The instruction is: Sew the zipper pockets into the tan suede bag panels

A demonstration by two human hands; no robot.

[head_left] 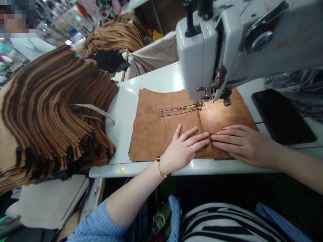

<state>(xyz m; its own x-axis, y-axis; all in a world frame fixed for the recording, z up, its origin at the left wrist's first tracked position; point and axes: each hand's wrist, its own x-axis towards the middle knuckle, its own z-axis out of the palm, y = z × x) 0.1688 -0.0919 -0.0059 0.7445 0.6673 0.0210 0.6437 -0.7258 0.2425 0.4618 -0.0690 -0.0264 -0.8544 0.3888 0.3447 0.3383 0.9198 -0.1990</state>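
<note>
A brown leather-like panel (148,134) lies flat on the white sewing table, with a zipper (176,109) set into a slot near its middle. My left hand (185,144) rests on the panel, fingers stretched out and spread. My right hand (239,143) lies on the panel's right part, fingers extended side by side. Between the fingertips of both hands is a small dark tab (211,138), which they touch. The sewing machine (194,57) stands over the panel, its needle area at the zipper's right end.
A tall stack of brown panels (50,111) fills the left side, with a pale strip (94,108) across it. A black phone (282,116) lies at the right. Behind are more brown pieces (116,33) and black scraps (109,60).
</note>
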